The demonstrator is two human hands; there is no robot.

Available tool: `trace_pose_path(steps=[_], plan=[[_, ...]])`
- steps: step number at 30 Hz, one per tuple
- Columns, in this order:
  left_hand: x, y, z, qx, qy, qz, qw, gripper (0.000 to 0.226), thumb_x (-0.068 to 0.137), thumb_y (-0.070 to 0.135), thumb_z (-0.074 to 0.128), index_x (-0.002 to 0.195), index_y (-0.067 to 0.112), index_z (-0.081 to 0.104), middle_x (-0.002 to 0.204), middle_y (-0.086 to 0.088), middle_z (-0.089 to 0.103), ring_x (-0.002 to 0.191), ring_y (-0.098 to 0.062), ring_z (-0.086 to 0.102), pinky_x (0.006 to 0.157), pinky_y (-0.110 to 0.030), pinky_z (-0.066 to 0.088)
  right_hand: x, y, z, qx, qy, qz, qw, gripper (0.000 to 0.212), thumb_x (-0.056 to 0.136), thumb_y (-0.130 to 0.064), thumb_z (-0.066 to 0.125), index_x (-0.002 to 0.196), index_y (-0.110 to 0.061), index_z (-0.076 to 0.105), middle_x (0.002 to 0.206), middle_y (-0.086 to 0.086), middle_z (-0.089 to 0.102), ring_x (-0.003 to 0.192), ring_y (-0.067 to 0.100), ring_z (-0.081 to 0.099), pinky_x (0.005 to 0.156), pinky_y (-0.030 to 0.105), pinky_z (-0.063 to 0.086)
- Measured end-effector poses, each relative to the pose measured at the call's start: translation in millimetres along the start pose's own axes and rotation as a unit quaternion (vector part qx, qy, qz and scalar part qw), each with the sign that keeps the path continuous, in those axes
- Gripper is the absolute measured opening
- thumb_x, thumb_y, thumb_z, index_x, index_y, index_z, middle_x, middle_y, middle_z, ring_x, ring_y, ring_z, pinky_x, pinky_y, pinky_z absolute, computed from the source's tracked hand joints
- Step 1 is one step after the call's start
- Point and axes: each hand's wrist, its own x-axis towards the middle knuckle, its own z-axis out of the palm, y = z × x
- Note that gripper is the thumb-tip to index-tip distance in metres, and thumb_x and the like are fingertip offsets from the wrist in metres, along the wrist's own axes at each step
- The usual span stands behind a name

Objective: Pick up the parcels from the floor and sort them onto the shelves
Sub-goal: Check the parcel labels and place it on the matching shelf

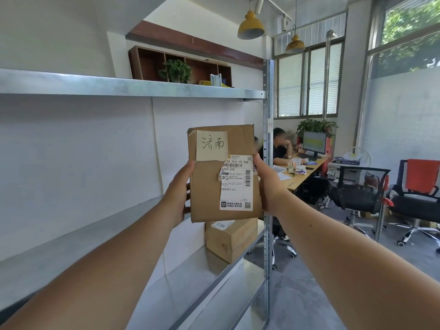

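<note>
a flat brown cardboard parcel [223,173] is held upright in the air between both hands, in front of the right end of a grey metal shelving unit [133,88]. the left hand [177,195] clasps its left edge, thumb on the front face and the other fingers wrapped behind, mostly hidden. the right hand [267,184] presses the right edge, thumb tip lying on the white printed shipping label [237,183]; its other fingers are out of sight behind the parcel. a pale yellow sticky note with handwritten characters [211,145] sits at the parcel's upper left, overlapping the top of the shipping label.

just below the held parcel, a second brown cardboard box [229,240] rests on the middle metal shelf [185,277] near the perforated upright post [269,144]; it carries a small white tag with numbers on top. the shelf above shows only its front lip.

to the right, a seated person [279,148] leans at a long wooden worktop [301,173] with a computer monitor [314,142]. a black mesh office chair [359,186] and a chair with a red backrest [420,178] stand on the grey floor.
</note>
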Motion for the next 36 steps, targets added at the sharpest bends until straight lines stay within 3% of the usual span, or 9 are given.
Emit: trace_pose_path(steps=[4,9,13,17,21,22,25,32,36], plan=[[20,-4,23,-0.011,0.01,0.001,1.0,0.098,0.047,0.098,0.061,0.126,0.041,0.073,0.082,0.009,0.075,0.081,-0.015,0.071,0.049,-0.026,0.057,20,-7,-23,0.009,-0.005,0.015,1.0,0.082,0.078,-0.084,0.068,0.139,-0.03,0.068,0.136,0.011,0.075,0.122,0.045,0.071,0.112,0.065,0.05],[48,-7,64,-0.017,0.024,0.012,1.0,0.093,0.049,0.096,0.06,0.125,0.045,0.073,0.088,0.008,0.074,0.08,-0.013,0.071,0.05,-0.024,0.055,55,-23,-61,0.011,-0.027,0.033,0.999,0.082,0.079,-0.082,0.068,0.141,-0.03,0.066,0.138,0.012,0.073,0.124,0.044,0.07,0.115,0.062,0.049],[73,-6,102,-0.014,0.045,0.017,0.999,0.081,0.058,0.095,0.058,0.123,0.048,0.071,0.116,0.001,0.075,0.108,-0.021,0.072,0.067,-0.033,0.059,88,-44,-93,0.003,-0.047,0.034,0.998,0.078,0.081,-0.081,0.067,0.139,-0.028,0.069,0.132,0.011,0.077,0.122,0.042,0.072,0.116,0.061,0.047],[96,-8,140,-0.02,0.071,0.015,0.997,0.077,0.06,0.094,0.057,0.119,0.048,0.073,0.117,0.003,0.075,0.11,-0.021,0.072,0.071,-0.035,0.059,119,-63,-126,-0.003,-0.061,0.042,0.997,0.075,0.08,-0.081,0.068,0.134,-0.029,0.072,0.124,0.009,0.081,0.117,0.04,0.075,0.115,0.061,0.049],[118,-16,167,-0.024,0.102,0.027,0.994,0.065,0.063,0.094,0.056,0.11,0.052,0.071,0.125,0.004,0.074,0.117,-0.023,0.07,0.087,-0.045,0.061,146,-77,-146,-0.005,-0.05,0.044,0.998,0.056,0.084,-0.074,0.071,0.117,-0.029,0.076,0.103,0.005,0.086,0.091,0.032,0.083,0.092,0.051,0.06],[123,-17,172,-0.023,0.108,0.027,0.994,0.069,0.061,0.095,0.056,0.113,0.053,0.071,0.126,0.002,0.074,0.118,-0.025,0.07,0.092,-0.049,0.06,151,-79,-150,-0.006,-0.056,0.052,0.997,0.055,0.085,-0.074,0.07,0.117,-0.029,0.075,0.107,0.005,0.085,0.095,0.032,0.082,0.091,0.05,0.059],[140,-16,182,-0.031,0.127,0.023,0.991,0.084,0.05,0.098,0.059,0.121,0.053,0.07,0.129,-0.003,0.075,0.119,-0.03,0.072,0.102,-0.058,0.057,170,-82,-159,-0.016,-0.099,0.067,0.993,0.065,0.086,-0.076,0.066,0.133,-0.031,0.07,0.133,0.007,0.076,0.124,0.038,0.069,0.113,0.057,0.049],[183,-7,201,-0.003,0.153,0.056,0.987,0.091,0.054,0.096,0.057,0.13,0.048,0.065,0.13,0.003,0.073,0.117,-0.024,0.07,0.093,-0.047,0.059,235,-100,-172,-0.017,-0.14,0.032,0.989,0.07,0.09,-0.077,0.061,0.137,-0.026,0.072,0.132,0.012,0.077,0.121,0.04,0.073,0.115,0.059,0.049],[213,-7,205,0.002,0.174,0.072,0.982,0.072,0.066,0.093,0.051,0.123,0.052,0.065,0.128,0.007,0.071,0.117,-0.021,0.068,0.086,-0.042,0.057,274,-100,-173,-0.01,-0.156,0.026,0.987,0.072,0.088,-0.076,0.064,0.139,-0.025,0.071,0.133,0.012,0.076,0.122,0.041,0.072,0.116,0.06,0.049]])
